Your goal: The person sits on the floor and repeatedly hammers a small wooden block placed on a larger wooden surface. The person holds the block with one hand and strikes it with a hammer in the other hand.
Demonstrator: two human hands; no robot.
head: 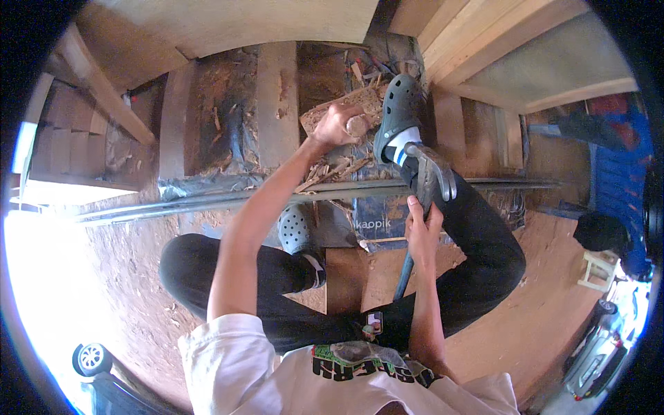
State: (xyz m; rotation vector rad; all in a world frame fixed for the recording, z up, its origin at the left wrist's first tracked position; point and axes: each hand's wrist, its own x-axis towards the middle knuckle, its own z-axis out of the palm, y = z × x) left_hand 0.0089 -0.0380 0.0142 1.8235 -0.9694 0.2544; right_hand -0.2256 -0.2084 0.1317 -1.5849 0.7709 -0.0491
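Note:
My left hand (336,124) is closed around an upright tool, likely a chisel; its round, worn handle end (357,126) faces up, and its lower part is hidden. Beneath it lies a rough, chipped wood block (376,98). My right hand (424,225) grips a claw hammer (427,179) just below its head, with the blue lower handle (404,276) pointing back toward my lap. The hammer head is near my ankle, apart from the chisel-like tool. One grey clog (402,101) rests against the block's right end; the other clog (293,228) is lower left.
Wood splinters (332,174) lie beside the block. A long metal rail (207,205) crosses in front of me. Wooden boards and frames (498,41) stand at the far side. Right are a person in blue (617,181), a small stool (596,271) and a parked vehicle (596,358).

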